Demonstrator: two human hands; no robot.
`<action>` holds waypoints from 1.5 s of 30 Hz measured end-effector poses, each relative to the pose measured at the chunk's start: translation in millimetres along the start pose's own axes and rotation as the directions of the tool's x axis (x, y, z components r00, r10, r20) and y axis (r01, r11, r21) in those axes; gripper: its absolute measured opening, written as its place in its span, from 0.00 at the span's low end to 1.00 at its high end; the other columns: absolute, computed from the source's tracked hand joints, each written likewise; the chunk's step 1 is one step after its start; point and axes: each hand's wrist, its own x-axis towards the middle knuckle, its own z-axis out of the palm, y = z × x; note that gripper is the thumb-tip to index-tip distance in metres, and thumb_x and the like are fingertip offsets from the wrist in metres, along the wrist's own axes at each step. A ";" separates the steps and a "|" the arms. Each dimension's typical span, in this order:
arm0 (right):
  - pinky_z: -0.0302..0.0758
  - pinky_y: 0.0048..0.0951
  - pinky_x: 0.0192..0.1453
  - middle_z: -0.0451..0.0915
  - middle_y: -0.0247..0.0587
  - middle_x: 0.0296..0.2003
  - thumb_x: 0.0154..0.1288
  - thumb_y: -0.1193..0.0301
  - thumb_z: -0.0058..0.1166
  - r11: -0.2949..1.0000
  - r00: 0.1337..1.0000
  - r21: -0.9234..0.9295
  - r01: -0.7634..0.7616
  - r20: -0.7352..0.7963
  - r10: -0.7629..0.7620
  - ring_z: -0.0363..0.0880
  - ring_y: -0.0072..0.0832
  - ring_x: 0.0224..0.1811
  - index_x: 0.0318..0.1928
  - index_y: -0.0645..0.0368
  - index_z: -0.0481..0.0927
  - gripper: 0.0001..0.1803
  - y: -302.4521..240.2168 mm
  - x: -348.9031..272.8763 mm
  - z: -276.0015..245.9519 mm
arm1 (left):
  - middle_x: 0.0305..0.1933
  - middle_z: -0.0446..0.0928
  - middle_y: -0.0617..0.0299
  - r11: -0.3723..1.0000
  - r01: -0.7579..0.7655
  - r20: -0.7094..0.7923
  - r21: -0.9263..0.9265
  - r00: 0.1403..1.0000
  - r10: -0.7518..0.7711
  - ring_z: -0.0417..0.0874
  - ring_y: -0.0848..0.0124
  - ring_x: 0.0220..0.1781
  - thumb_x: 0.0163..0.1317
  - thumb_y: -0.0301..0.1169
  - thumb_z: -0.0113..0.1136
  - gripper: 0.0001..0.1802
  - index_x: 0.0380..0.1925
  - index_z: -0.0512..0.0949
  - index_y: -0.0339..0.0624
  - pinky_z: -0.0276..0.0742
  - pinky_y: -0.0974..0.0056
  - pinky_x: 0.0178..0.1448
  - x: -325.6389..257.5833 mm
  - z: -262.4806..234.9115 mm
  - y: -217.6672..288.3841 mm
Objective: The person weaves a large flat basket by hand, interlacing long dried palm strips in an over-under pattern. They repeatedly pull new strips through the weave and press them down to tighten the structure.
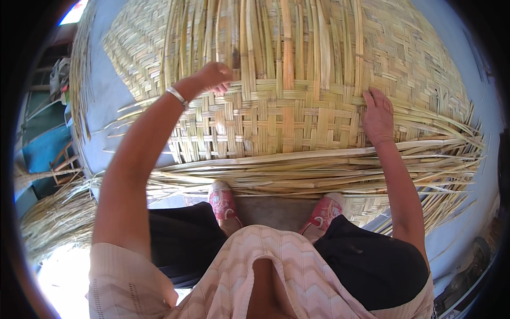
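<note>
Before me lies a partly woven mat point(260, 127) of pale split-cane strips, with long lengthwise strips point(287, 42) running to the far side. At the left of the weaving edge is my left hand point(215, 77), fingers curled in; whatever they pinch is hidden. A silvery bangle point(177, 97) circles that wrist. My right hand point(378, 114) is at the right end of the same edge, its fingers bent down over a crosswise cane strip point(345, 102). Between the hands, crosswise strips pass over and under the lengthwise ones.
A bundle of loose cane strips point(276, 173) lies across the near side, before my pink shoes point(222, 201). Finished weave point(411, 53) spreads far right and far left. More loose strands point(58, 218) are heaped at the left, near a blue object point(49, 150).
</note>
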 end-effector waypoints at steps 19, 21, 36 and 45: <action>0.61 0.42 0.70 0.70 0.46 0.61 0.59 0.75 0.51 0.904 0.811 -0.159 0.396 0.523 -0.263 0.63 0.41 0.68 0.57 0.57 0.73 0.23 -28.4 21.5 -108.4 | 0.41 0.80 0.58 0.760 0.035 -0.507 0.649 0.765 0.397 0.80 0.57 0.49 0.66 0.40 0.51 0.12 0.38 0.77 0.45 0.76 0.54 0.53 -84.2 21.0 -143.5; 0.65 0.42 0.66 0.74 0.46 0.56 0.59 0.74 0.51 0.875 0.741 -0.066 0.479 0.564 -0.363 0.69 0.41 0.62 0.53 0.58 0.75 0.19 -53.6 41.0 -118.5 | 0.41 0.80 0.58 0.770 0.053 -0.479 0.636 0.809 0.340 0.80 0.58 0.48 0.67 0.41 0.50 0.13 0.37 0.76 0.44 0.77 0.54 0.51 -75.4 15.4 -141.0; 0.79 0.40 0.50 0.80 0.43 0.41 0.64 0.66 0.52 0.822 0.708 0.068 0.566 0.471 -0.526 0.80 0.39 0.46 0.42 0.58 0.79 0.11 -323.4 129.9 -3.0 | 0.40 0.79 0.55 0.702 -0.036 -0.393 0.711 0.808 0.440 0.82 0.56 0.42 0.65 0.36 0.51 0.12 0.46 0.74 0.46 0.79 0.54 0.44 -54.5 7.2 -147.7; 0.79 0.38 0.47 0.80 0.44 0.42 0.59 0.76 0.51 0.858 0.759 0.050 0.511 0.442 -0.477 0.81 0.39 0.48 0.39 0.56 0.82 0.09 -333.8 127.8 8.7 | 0.44 0.80 0.54 0.847 -0.087 -0.421 0.524 0.839 0.346 0.81 0.55 0.48 0.66 0.37 0.50 0.12 0.45 0.76 0.48 0.77 0.52 0.50 -59.8 -2.4 -145.1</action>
